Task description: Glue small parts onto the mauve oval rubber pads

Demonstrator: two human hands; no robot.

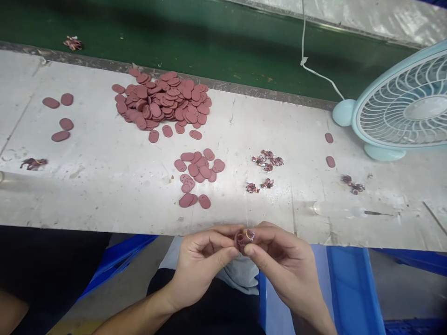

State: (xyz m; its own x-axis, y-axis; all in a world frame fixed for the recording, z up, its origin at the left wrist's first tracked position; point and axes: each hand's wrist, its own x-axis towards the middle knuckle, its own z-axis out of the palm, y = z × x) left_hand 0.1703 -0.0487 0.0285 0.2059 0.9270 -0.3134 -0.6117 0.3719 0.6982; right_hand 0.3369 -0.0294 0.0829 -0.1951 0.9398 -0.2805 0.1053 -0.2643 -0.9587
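Observation:
Close to the table's front edge, my left hand (211, 256) pinches a reddish-brown oval disc (240, 242) between thumb and fingers. My right hand (279, 253) has its thumb and fingertips closed on a small dark-brown figure (249, 235) with a yellowish band. Figure and disc meet between the fingertips; how they join is partly hidden. Beyond my hands lies a loose group of similar oval discs (200, 167), with a large heap of discs (164, 100) behind it. Several small banded figures (268, 160) lie to the right of the group.
A light-blue fan (401, 102) stands at the right, its white cord (321, 74) running across the green strip (223, 56) behind the table. A clear bottle with a needle tip (338, 210) lies at the right. Below the table is a blue bin (352, 284). A person's dark clothing (45, 270) shows at left.

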